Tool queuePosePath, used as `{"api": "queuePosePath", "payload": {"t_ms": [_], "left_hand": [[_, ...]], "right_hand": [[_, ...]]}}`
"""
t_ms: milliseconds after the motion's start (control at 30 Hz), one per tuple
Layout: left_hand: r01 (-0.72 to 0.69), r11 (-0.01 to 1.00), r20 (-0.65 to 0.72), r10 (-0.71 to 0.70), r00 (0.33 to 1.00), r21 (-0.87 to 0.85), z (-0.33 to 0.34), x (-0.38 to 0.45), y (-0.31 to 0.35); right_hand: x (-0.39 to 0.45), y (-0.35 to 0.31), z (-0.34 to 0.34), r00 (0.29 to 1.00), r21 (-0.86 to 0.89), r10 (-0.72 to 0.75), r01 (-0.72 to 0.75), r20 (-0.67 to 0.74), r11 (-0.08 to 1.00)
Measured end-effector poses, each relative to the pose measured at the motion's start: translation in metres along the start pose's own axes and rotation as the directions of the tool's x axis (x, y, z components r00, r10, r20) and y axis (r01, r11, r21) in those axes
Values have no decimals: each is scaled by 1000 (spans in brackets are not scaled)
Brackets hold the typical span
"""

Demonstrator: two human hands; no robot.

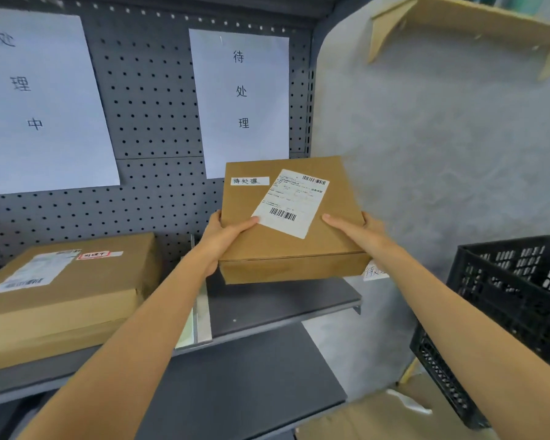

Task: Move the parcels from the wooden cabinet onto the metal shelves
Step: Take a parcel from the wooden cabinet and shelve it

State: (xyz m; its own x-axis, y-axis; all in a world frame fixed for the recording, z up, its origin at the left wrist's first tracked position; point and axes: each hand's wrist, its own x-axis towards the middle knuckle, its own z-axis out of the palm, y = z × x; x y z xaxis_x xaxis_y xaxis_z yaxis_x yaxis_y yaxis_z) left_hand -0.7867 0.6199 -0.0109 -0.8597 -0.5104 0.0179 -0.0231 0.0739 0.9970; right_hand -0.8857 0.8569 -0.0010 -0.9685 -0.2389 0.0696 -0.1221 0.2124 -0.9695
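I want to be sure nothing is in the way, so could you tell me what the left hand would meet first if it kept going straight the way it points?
The left hand, gripping the parcel, points up and away toward the pegboard. Probably the "待处理" paper sheet on it comes first, though depth is unclear.

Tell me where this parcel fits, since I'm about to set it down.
Bare shelf lies under the held parcel, bordered by the divider and the pegboard. Left of the divider, a large parcel crowds it.
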Motion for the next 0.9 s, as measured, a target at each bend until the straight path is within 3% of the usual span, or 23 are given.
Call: {"api": "queuePosePath", "payload": {"t_ms": [300,900], "left_hand": [[164,983,-112,-154,982,84,-4,24,-21],[355,925,-105,-343,933,133,1,45,-51]], "right_hand": [[50,16,14,969,-60,128,-118,212,991],[91,45,31,889,-227,323,-258,325,939]]}}
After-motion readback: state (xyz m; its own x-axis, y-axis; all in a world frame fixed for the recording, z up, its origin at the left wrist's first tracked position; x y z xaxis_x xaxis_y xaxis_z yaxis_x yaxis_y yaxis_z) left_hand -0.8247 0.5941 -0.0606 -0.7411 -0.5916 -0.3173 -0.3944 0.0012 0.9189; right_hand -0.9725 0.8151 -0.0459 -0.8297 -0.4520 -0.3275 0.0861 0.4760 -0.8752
